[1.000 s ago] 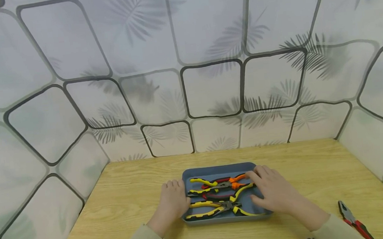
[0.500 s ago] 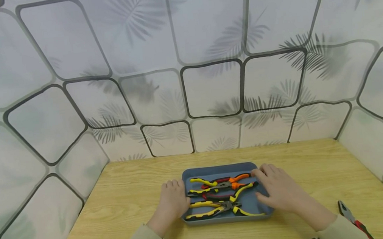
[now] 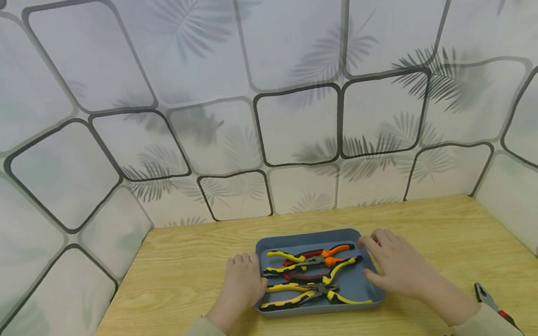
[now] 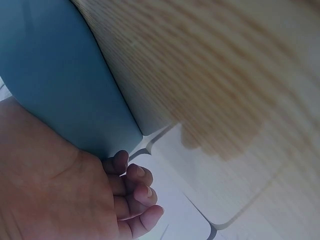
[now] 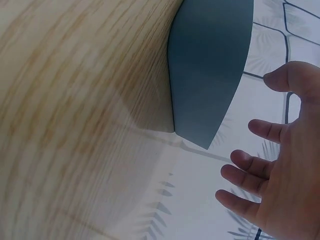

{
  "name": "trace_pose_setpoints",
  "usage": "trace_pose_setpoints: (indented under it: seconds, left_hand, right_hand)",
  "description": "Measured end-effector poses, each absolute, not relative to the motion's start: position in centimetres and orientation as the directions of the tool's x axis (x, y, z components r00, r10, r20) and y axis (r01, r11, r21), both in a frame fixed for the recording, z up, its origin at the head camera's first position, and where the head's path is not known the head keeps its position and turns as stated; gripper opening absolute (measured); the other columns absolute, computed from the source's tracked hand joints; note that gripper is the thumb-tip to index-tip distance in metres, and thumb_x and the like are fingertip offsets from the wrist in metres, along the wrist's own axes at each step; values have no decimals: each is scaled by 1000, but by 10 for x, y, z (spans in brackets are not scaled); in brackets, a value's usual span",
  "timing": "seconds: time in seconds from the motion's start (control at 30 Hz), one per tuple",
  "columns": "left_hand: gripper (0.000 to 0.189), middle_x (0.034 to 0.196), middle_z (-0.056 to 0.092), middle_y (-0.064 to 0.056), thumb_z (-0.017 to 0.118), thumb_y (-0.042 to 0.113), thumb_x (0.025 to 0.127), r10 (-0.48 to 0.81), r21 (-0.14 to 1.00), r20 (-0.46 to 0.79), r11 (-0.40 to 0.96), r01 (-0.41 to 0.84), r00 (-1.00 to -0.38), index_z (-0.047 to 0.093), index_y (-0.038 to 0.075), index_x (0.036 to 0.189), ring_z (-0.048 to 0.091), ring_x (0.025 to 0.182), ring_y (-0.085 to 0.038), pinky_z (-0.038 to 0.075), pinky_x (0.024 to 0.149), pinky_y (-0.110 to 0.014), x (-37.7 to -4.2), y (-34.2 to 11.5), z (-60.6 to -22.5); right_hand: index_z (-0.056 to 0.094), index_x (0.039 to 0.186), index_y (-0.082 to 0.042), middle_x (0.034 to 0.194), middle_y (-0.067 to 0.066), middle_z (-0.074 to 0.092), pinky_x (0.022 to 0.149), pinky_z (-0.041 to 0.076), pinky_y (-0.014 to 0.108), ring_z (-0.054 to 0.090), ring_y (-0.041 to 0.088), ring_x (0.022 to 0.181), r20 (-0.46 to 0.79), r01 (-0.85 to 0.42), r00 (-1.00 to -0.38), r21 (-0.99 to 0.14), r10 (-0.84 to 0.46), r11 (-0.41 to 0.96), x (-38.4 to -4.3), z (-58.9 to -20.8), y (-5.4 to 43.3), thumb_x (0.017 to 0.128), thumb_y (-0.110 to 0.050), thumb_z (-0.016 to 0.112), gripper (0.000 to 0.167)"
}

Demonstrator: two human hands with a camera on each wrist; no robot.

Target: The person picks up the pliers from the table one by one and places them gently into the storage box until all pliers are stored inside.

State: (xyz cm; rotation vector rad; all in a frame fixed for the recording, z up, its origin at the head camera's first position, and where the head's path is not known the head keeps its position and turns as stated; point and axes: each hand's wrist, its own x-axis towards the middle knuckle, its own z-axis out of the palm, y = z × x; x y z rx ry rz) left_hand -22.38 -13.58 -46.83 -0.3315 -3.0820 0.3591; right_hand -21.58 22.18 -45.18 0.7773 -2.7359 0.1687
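Observation:
A blue-grey tray holding several pliers stands on the wooden table. Yellow-and-black pliers lie at its near side. Orange-handled pliers and a dark red handle show farther back among other yellow handles. My left hand holds the tray's left end, thumb at the rim; the left wrist view shows its other fingers loosely bent outside the wall, the thumb hidden. My right hand is at the right rim, and in the right wrist view its spread fingers stand apart from the wall.
Another pair of pliers, with red-and-black handles, lies on the table to the right, partly behind the right sleeve. A patterned cloth wall encloses the table at the back and both sides.
My right hand has drawn back to the right, from over the handles in the tray to its right rim, and its sleeve covers more of the loose pliers. My left hand stays put.

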Motion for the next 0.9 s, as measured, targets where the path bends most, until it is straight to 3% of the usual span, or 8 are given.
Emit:
trace_pose_setpoints:
  seconds: [0.9]
  left_hand:
    - [44,98,60,-13,61,44,99,212,-237,8,950,204,-977,57,2,110,61,98,-29,52,95,-45,-223,-135,-469]
  right_hand:
    - [59,124,-16,98,-2,50,68,37,30,44,12,84,327,-488,-835,-66,-443,870,-206,-447,237,86,-37,81,48]
